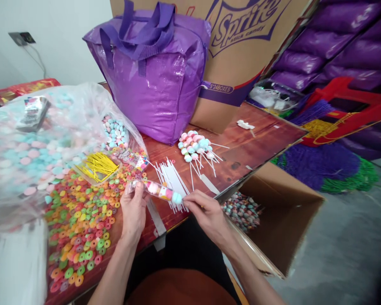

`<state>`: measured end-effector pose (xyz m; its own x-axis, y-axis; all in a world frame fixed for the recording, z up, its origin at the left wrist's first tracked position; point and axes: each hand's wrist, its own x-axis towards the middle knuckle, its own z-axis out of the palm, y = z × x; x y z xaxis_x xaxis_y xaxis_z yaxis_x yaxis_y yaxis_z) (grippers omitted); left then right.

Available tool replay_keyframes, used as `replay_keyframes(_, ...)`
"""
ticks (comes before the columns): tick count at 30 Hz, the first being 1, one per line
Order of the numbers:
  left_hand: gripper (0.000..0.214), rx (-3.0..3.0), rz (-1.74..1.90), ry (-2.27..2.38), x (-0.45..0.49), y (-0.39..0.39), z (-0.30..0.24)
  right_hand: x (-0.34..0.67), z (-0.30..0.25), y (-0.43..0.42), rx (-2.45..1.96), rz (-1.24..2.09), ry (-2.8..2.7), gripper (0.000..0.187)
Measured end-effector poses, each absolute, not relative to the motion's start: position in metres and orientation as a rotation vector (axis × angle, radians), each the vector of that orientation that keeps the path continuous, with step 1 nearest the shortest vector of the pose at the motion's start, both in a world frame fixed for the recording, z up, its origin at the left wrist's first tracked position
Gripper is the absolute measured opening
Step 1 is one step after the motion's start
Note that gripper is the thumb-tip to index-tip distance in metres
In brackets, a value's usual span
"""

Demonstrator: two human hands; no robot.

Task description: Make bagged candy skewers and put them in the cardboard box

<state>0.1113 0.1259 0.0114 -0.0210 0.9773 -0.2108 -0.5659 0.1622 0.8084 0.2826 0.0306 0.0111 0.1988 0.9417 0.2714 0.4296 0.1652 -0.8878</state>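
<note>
My left hand pinches the left end of a clear printed wrapper. Inside it lies a candy skewer of pink, white and blue marshmallows. At the skewer's right end, by a blue marshmallow, the fingertips of my right hand are closed; the stick they seem to hold is mostly hidden. White sticks lie on the table just behind the skewer. Farther back rests a pile of marshmallow skewers with their sticks pointing toward me. Yellow twist ties fill a small tray left of my hands.
Ring gummies spread over the left of the table. A large plastic bag of marshmallows lies behind them. A purple bag stands at the back. Below the right edge, an open carton holds many wrapped skewers.
</note>
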Motion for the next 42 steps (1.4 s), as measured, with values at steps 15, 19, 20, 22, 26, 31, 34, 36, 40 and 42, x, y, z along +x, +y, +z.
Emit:
replay_keyframes(15, 0.034, 0.563, 1.129, 0.863, 0.124, 0.105, 0.01, 0.23, 0.003, 0.047, -1.584, 0.515, -1.231, 0.018)
replay_keyframes(19, 0.036, 0.564, 1.147, 0.887, 0.115, 0.11, 0.009, 0.237, 0.004, 0.034, -1.631, 0.686, -1.334, 0.021)
replay_keyframes(20, 0.037, 0.56, 1.135, 0.894, 0.113, 0.109, 0.008, 0.238, 0.003, 0.031, -1.634, 0.746, -1.329, 0.023)
replay_keyframes(22, 0.039, 0.55, 1.088, 0.905, 0.113, 0.107, 0.005, 0.236, 0.002, 0.029, -1.603, 0.838, -1.296, 0.027)
replay_keyframes(26, 0.038, 0.523, 1.008, 0.928, 0.113, 0.1, 0.0, 0.219, 0.0, 0.035, -1.527, 0.885, -1.228, 0.027)
replay_keyframes(31, 0.032, 0.557, 1.014, 0.863, 0.105, 0.099, 0.004, 0.204, -0.001, 0.046, -1.486, 1.027, -1.077, 0.027)
replay_keyframes(34, 0.029, 0.542, 1.049, 0.845, 0.1, 0.096, 0.009, 0.198, 0.003, 0.053, -1.453, 1.068, -1.055, 0.022)
replay_keyframes(36, 0.029, 0.545, 1.082, 0.847, 0.096, 0.093, 0.011, 0.19, 0.004, 0.059, -1.401, 1.143, -0.986, 0.027)
replay_keyframes(40, 0.021, 0.595, 1.119, 0.804, 0.072, 0.09, 0.019, 0.17, -0.001, 0.071, -1.249, 1.516, -0.719, 0.043)
replay_keyframes(42, 0.018, 0.594, 1.192, 0.786, 0.053, 0.092, 0.025, 0.164, -0.002, 0.078, -1.23, 1.678, -0.794, 0.043)
